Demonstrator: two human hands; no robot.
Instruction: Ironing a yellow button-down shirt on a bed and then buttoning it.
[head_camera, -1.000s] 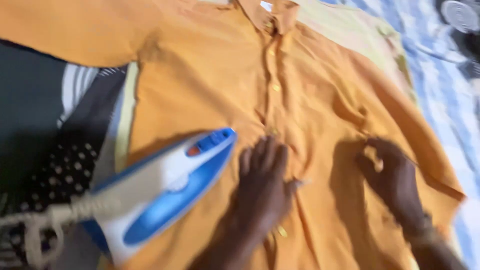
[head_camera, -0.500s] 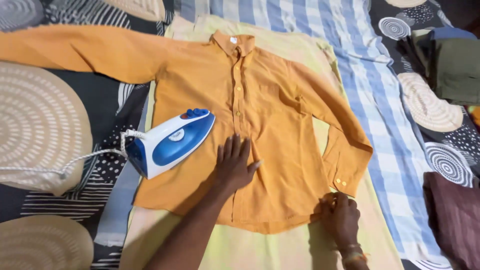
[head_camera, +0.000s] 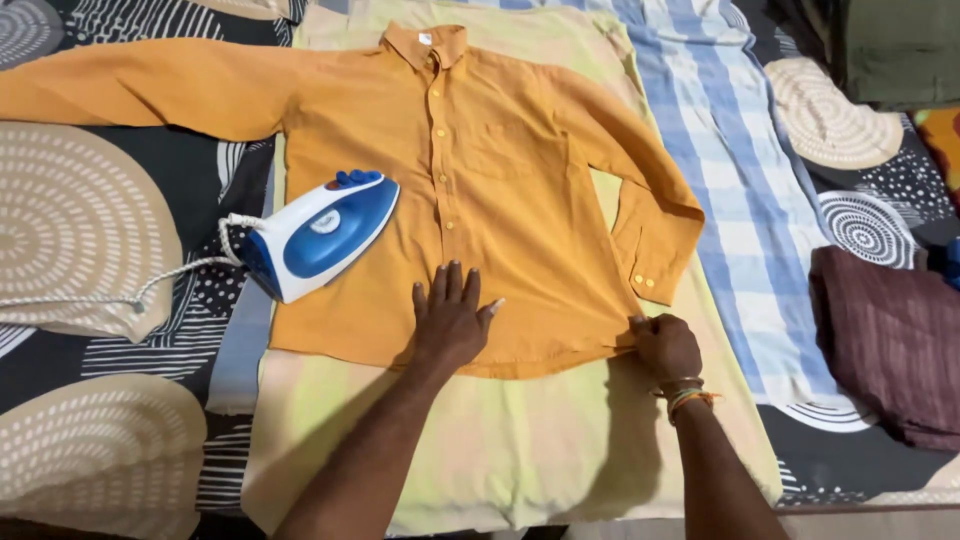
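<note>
The right hand (head_camera: 665, 345) now pinches the orange shirt's (head_camera: 510, 190) lower hem corner, pulled nearer than half a second ago, drawing the front taut; the left hand (head_camera: 450, 320) lies flat, fingers spread, on the shirt's hem as before. Left of the shirt, the blue-and-white iron (head_camera: 320, 235) rests unmoved on the bed.

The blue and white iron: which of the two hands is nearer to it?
Left. The left hand lies flat on the orange shirt, just right of the iron; the right hand pinches the hem corner, farther away.
</note>
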